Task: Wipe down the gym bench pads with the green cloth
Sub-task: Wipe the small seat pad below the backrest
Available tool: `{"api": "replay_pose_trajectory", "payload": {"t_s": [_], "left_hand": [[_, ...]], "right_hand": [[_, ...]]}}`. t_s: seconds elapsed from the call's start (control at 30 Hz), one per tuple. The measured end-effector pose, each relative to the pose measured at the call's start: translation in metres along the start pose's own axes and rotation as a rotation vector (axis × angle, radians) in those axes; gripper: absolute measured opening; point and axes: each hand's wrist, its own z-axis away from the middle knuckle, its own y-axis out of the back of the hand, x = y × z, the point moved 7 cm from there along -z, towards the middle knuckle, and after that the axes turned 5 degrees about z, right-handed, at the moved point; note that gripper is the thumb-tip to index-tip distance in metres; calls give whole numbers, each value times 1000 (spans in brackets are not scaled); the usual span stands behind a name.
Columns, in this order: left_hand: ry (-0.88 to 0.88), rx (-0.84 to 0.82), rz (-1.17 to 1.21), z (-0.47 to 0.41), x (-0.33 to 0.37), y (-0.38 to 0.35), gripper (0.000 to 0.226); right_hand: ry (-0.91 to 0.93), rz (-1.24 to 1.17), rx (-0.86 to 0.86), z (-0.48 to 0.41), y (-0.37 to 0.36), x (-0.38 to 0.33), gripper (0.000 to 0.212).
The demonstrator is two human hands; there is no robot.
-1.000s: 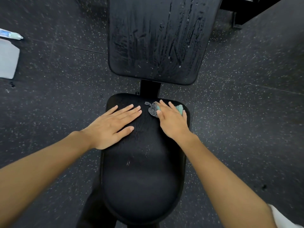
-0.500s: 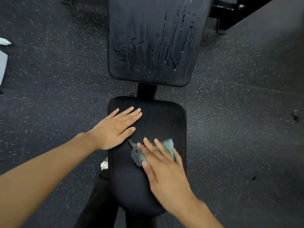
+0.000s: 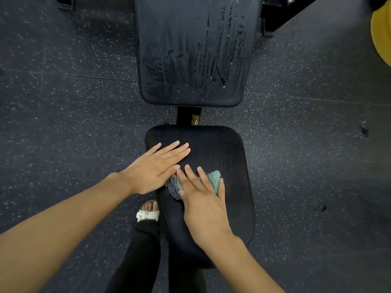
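The black seat pad (image 3: 228, 153) of the gym bench lies below me, with the longer back pad (image 3: 190, 49) beyond it showing wet streaks. My right hand (image 3: 201, 199) presses flat on the green cloth (image 3: 214, 178), which is bunched on the middle of the seat pad; a grey striped part of the cloth sticks out to the left. My left hand (image 3: 156, 166) rests flat on the seat pad's left side, fingers together, touching nothing else. Its thumb is close beside the cloth.
Dark speckled rubber floor (image 3: 74, 123) surrounds the bench. My foot in a white sandal (image 3: 148, 214) and a black trouser leg stand at the seat's left edge. A yellow object (image 3: 382, 32) is at the far right edge. Black frame parts (image 3: 273, 15) sit behind the back pad.
My right hand pulled the cloth from the far end of the seat pad toward me, to its middle, and now sits slightly further forward. The left hand stayed flat in place. My view shifted left.
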Motion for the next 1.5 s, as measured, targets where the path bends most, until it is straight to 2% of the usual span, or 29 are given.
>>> {"api": "replay_pose_trajectory", "payload": {"t_s": [0.07,0.2,0.4,0.5,0.73,1.0,1.27,1.5], "left_hand": [[-8,1,-6,0,-1,0,65],[-15,-3,-6,0,-1,2,67],[-17,-30,-7,0,1,4,72],[-15,-49,-17,0,0,2,68],[-27,-41,-12,-1,1,3,72],[-31,-28,-9,-1,-1,3,71],[24,-34,-20,2,7,2,81],[17,-25,-17,6,21,-3,83]], "right_hand": [[-62,-2,-25,-8,-4,-4,49],[-148,63,138,5,0,-8,50],[-55,172,215,60,-5,-6,52],[-43,136,264,81,-8,-2,54],[-128,125,336,57,-7,-13,51],[-174,139,232,8,-5,-19,51],[-60,148,252,68,-3,-10,52],[-18,147,172,85,1,7,53]]}}
